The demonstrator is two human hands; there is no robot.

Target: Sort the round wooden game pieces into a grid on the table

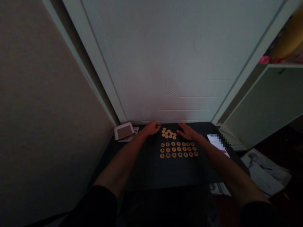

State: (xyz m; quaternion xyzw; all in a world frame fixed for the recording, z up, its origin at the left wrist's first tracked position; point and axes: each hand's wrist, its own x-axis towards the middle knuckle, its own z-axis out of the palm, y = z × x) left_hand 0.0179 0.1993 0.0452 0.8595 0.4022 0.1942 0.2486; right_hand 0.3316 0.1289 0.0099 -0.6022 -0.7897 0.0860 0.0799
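Observation:
Round wooden Chinese chess pieces lie on the dark table. Several blank-side-up ones form a loose cluster near the back edge. In front of it, three rows of pieces show red or dark characters. My left hand rests just left of the cluster, its fingers curled inward; whatever they may hold is too small and dark to make out. To the right of the cluster lies my right hand, fingers stretched out and apart, palm down, with nothing visible in it.
A white-rimmed box stands at the table's back left corner. A white sheet or phone, partly blurred out, lies by my right forearm. A white panel rises behind the table, and papers lie to the right.

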